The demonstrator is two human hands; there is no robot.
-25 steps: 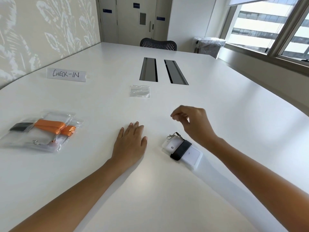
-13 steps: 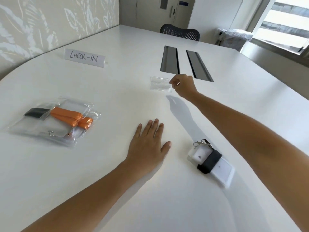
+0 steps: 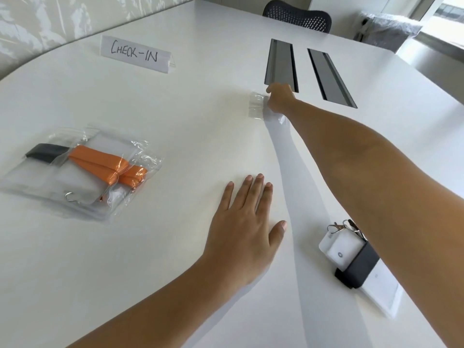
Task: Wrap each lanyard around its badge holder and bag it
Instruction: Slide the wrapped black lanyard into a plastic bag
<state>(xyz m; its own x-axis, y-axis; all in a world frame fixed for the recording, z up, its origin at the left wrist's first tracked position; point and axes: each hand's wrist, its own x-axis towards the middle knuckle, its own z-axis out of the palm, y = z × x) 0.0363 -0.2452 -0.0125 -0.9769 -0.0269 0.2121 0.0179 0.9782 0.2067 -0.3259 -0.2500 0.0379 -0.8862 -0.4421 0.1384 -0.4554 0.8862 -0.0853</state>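
Left hand (image 3: 247, 222): flat and released on the worktop (image 3: 175, 109).
Right hand (image 3: 278, 99): on the empty bag (image 3: 256, 106); cannot tell whether it is grasping.
Wrapped badge holder (image 3: 339, 248): right of the left hand, apart.

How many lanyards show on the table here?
3: an orange lanyard and a black lanyard bagged at left; a second black lanyard wrapped round the badge holder at near right. Others may be hidden.

The right hand (image 3: 278, 97) reaches the clear bag (image 3: 256, 106)
From above the wrapped badge holder (image 3: 339, 247) at the lower right it has stretched to the upper middle of the frame and now covers the bag's right edge; its grip is hidden.
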